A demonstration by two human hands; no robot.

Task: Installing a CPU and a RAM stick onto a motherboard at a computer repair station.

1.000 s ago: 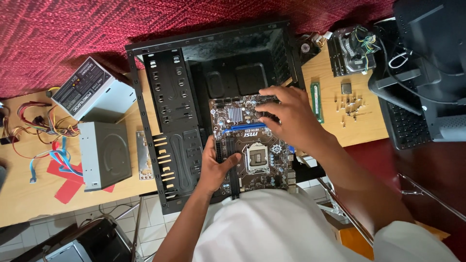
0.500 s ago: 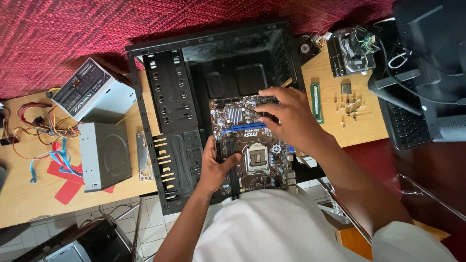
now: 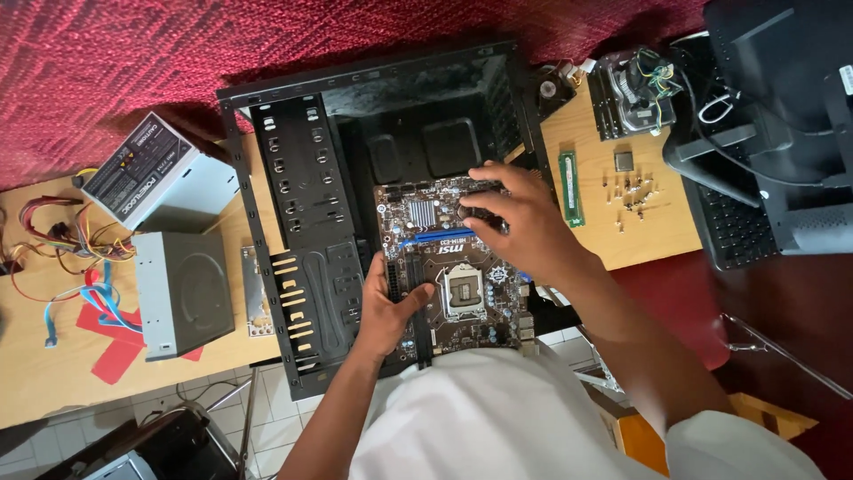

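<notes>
1. We see the left hand (image 3: 388, 307) at the left edge of the motherboard (image 3: 453, 267). Its thumb lies on top of the board and the fingers go under the edge, so it grasps the board there.
2. The right hand (image 3: 515, 218) comes from the right side, palm down. Its fingers bend over the far right corner of the board and hold it at that edge.
3. The motherboard is dark brown and rectangular. Its long axis runs from near us to the far side. The square processor socket (image 3: 463, 292) is in the near half and the silver heatsink (image 3: 420, 213) in the far half.
4. The board is inside the open black computer case (image 3: 355, 151), which lies on its side on the wooden table (image 3: 640, 240). We cannot tell if it already rests on the case floor.
5. Left of the case stand a grey power supply (image 3: 155, 173) and an optical drive (image 3: 182, 293).
</notes>
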